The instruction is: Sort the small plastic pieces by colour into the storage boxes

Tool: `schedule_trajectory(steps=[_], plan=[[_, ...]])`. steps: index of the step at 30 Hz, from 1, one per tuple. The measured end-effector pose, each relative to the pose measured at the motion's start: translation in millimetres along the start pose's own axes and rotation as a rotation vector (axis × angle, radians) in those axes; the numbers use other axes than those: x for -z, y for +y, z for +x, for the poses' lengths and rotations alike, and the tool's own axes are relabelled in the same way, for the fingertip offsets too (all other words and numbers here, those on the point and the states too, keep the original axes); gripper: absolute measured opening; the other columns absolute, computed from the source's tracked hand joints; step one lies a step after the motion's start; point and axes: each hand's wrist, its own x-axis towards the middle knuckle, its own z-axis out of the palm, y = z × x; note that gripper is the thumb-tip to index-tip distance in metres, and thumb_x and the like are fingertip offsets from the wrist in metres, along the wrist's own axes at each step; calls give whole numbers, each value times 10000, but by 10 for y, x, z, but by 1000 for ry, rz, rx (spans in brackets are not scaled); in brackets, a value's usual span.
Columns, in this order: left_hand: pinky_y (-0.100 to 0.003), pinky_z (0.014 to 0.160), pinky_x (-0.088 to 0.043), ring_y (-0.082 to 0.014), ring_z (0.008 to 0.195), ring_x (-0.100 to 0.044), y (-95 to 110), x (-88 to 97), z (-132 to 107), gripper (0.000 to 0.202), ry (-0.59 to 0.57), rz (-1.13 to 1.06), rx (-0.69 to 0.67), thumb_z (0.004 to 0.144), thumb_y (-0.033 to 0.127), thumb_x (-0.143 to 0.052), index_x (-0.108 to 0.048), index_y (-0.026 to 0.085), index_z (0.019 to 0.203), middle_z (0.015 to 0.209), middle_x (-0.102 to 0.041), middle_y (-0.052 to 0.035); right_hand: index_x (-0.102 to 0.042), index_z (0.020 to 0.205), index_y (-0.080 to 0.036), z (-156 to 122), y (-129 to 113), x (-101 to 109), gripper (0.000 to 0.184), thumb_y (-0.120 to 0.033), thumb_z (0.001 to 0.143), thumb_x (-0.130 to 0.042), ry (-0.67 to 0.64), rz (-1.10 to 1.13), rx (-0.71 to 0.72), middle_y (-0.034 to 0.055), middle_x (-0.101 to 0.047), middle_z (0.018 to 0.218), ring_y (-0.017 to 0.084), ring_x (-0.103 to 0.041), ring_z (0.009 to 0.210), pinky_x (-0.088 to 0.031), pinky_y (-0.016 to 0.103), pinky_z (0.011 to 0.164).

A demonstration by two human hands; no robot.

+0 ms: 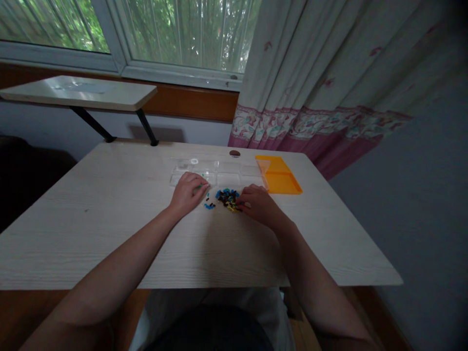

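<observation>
A small heap of tiny blue, black and yellow pieces [227,197] lies on the pale table, a few loose blue and dark pieces [209,206] just left of it. My right hand [256,202] is at the heap's right side, fingers curled together at its edge; whether a piece is between them is hidden. My left hand [190,191] rests at the front left of a clear compartment tray [228,179]. Its thumb and fingertips are pinched together, and what they hold is too small to name. A tiny green piece shows beside these fingers.
An orange tray [280,175] lies at the right end of the clear one. Behind them is a round cable hole [234,153] in the table [109,219]. A raised shelf [80,92] on black legs stands at the back left, and a curtain [292,97] hangs at the back right.
</observation>
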Motion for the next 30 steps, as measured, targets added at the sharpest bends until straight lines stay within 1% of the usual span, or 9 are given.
schedule_trajectory(steps=[5,11,14,19,23,25,27,30], plan=[[-392,889,-436,-219,929,-576,7,12,13,200,11,7,1,936,330,-543,-691,206,883,910,-684,-57,-743,849,-230,24,18,-65,98,-151,817,-695,-35,-28,-23,59,-653,854,211,-535,840,-354,323,748],[-401,876,-437,-223,915,-579,-46,30,22,197,34,28,16,927,332,-552,-695,207,877,899,-690,-55,-726,836,-208,35,87,-179,78,-145,815,-684,-10,17,-32,62,-659,871,211,-536,854,-381,324,779],[-405,884,-432,-220,913,-578,-89,40,22,201,33,38,26,926,335,-546,-698,209,884,898,-689,-54,-726,830,-197,39,89,-185,85,-132,817,-673,0,53,-31,63,-664,859,210,-540,848,-386,326,777],[-406,889,-426,-219,924,-576,-123,68,17,210,52,65,51,928,352,-545,-697,216,880,896,-689,-51,-731,823,-194,50,65,-118,107,-111,818,-665,62,105,-55,61,-671,843,205,-548,852,-384,325,787],[-415,902,-417,-222,925,-571,-146,94,22,220,46,110,88,928,364,-553,-697,211,859,897,-685,-49,-722,831,-193,55,36,-90,81,-141,843,-660,145,95,-112,54,-667,847,206,-545,864,-365,331,804],[-426,915,-411,-229,939,-560,-170,97,21,218,52,144,116,921,366,-565,-706,211,866,915,-680,-52,-718,833,-195,58,14,-92,73,-149,848,-664,171,90,-116,47,-667,847,205,-542,863,-354,331,803],[-436,926,-408,-240,968,-545,-202,91,16,201,73,170,145,909,362,-583,-721,217,891,937,-671,-58,-717,834,-198,60,-9,-98,72,-148,846,-667,185,88,-108,44,-669,850,208,-541,866,-345,330,798],[-447,937,-406,-251,999,-527,-251,76,7,200,90,180,176,903,346,-589,-733,229,978,975,-653,-68,-717,846,-202,59,-34,-104,66,-166,858,-663,220,93,-109,43,-670,852,208,-540,864,-340,332,793]])
